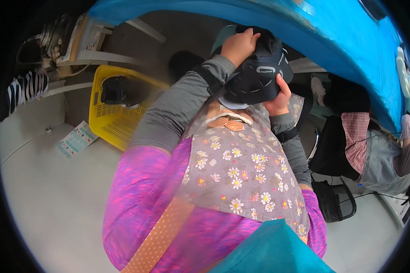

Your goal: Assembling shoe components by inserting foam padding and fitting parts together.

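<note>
Above my lap I hold a black moulded fabric piece (253, 84) with a grey oval badge and thin pale lines; its exact kind I cannot make out. My left hand (240, 48) is closed on its upper part, with fingers curled over the dark material. Gripping the lower right side is my right hand (279, 96), thumb pressed on the front and the other fingers mostly hidden behind. A pale curved edge (233, 103) shows under the piece, just above my flowered apron (241, 168).
A yellow plastic basket (105, 129) stands on the floor at left, with a similar black piece (114, 89) in it. The blue-covered table (278, 16) edge runs across the top and right. At right sits another person (382, 159), near a black bag-like object (329, 200).
</note>
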Available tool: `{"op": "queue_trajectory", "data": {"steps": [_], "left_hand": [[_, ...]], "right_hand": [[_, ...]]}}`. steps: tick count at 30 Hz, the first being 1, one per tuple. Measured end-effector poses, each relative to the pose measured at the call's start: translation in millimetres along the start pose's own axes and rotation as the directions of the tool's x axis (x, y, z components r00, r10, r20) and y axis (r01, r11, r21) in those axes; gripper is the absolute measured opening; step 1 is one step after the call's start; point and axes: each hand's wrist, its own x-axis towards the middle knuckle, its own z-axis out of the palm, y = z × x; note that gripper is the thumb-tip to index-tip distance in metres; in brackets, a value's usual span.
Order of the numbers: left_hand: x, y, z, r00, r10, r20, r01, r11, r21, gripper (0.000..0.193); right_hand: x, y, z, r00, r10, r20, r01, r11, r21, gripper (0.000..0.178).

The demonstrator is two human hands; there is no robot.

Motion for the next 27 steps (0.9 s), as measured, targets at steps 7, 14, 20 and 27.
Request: {"op": "queue_trajectory", "data": {"steps": [7, 14, 20, 27], "left_hand": [[-16, 26, -41, 0.981, 0.084, -0.173, -0.094, 0.994, -0.054, 0.034], [-20, 29, -36, 0.991, 0.066, -0.114, -0.055, 0.994, 0.093, 0.034], [-16, 13, -16, 0.997, -0.042, -0.066, 0.042, 0.999, 0.01, 0.038], [-23, 2, 5, 0.977, -0.202, -0.064, 0.192, 0.972, -0.136, 0.041]], "right_hand": [[-3, 0, -13, 0.998, 0.039, 0.053, -0.048, 0.984, 0.174, 0.044], [10, 8, -44, 0.997, 0.026, 0.066, -0.044, 0.957, 0.286, 0.046], [16, 10, -49, 0.996, 0.084, -0.02, -0.075, 0.958, 0.276, 0.04], [19, 15, -48, 0.991, 0.131, 0.01, -0.128, 0.946, 0.298, 0.041]]}}
